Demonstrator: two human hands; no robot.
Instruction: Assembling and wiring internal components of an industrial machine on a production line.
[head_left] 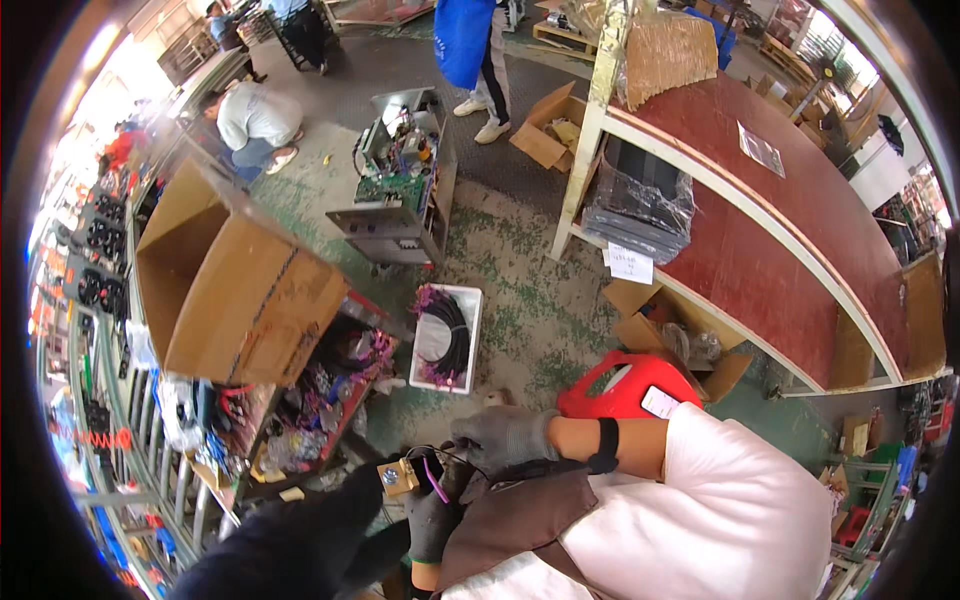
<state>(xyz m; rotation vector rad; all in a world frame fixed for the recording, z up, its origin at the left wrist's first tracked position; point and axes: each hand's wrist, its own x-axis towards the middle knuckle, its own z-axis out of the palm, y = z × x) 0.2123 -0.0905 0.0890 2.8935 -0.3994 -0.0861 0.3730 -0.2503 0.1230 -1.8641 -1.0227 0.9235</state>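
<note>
My left hand, in a grey glove, is closed around a small part with a tan metal plate and shiny screws, low in the middle of the view. A purple wire and thin black wires rise from it. Just above, my right hand, gloved in grey with a black band at the wrist, has its fingers curled in close to the wires. What those fingers pinch is hidden. Both hands are over my lap, beside the brown apron.
A white tray with coiled black cable stands on the floor ahead. At left is a cardboard box above a cluttered cart. Beyond sits an opened machine. A red stool bearing a phone and a red-topped shelf are at right.
</note>
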